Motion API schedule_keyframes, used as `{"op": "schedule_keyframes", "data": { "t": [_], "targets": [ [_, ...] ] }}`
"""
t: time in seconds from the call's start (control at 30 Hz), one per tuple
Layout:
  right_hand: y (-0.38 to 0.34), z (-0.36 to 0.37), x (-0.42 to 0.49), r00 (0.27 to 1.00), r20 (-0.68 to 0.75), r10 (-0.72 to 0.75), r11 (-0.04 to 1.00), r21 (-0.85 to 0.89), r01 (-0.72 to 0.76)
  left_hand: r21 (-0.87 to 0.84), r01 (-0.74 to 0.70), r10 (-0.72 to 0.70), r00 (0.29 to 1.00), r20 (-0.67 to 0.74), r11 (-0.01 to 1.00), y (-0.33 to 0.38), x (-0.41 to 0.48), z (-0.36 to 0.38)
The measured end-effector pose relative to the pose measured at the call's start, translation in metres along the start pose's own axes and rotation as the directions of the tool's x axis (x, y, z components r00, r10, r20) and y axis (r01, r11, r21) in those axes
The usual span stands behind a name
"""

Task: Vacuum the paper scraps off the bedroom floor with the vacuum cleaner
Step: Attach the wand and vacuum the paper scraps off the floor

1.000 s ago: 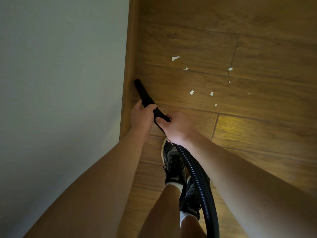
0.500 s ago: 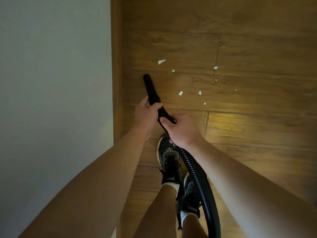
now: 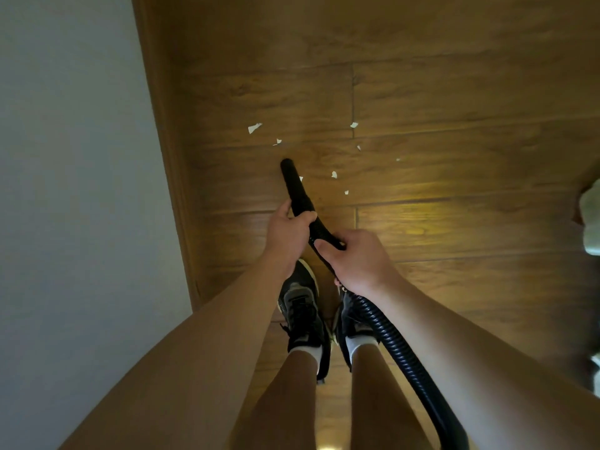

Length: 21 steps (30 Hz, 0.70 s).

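A black vacuum nozzle (image 3: 293, 183) points down at the wooden floor (image 3: 422, 92), its tip just below two white paper scraps (image 3: 254, 127). More small paper scraps (image 3: 334, 174) lie to the right of the nozzle, and one sits right beside the tube. My left hand (image 3: 285, 237) grips the nozzle tube higher up. My right hand (image 3: 354, 259) grips it lower, where the ribbed black hose (image 3: 399, 349) begins. The hose runs down past my right leg and out of the bottom edge.
A white wall (image 3: 71, 190) with a wooden skirting board (image 3: 168, 157) runs along the left. My two feet in black shoes (image 3: 302, 306) stand just behind the nozzle. A pale object (image 3: 591, 219) shows at the right edge.
The nozzle tip has swung away from the skirting board toward the right, into the scattered scraps. Both hands keep the same hold on the tube.
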State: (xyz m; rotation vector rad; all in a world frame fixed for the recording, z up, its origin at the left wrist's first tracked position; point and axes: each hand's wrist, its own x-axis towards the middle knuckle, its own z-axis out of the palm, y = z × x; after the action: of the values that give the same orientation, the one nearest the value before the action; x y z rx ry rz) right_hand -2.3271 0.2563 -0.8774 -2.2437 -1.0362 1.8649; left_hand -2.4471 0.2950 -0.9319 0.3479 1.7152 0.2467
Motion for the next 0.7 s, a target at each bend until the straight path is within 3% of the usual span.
{"op": "schedule_keyframes", "data": {
  "t": [0.7],
  "targets": [
    [0.065, -0.041, -0.026, 0.999, 0.024, 0.029, 0.998, 0.047, -0.030, 0.107, 0.042, -0.040, 0.999, -0.023, 0.993, -0.031, -0.030, 0.062]
  ]
}}
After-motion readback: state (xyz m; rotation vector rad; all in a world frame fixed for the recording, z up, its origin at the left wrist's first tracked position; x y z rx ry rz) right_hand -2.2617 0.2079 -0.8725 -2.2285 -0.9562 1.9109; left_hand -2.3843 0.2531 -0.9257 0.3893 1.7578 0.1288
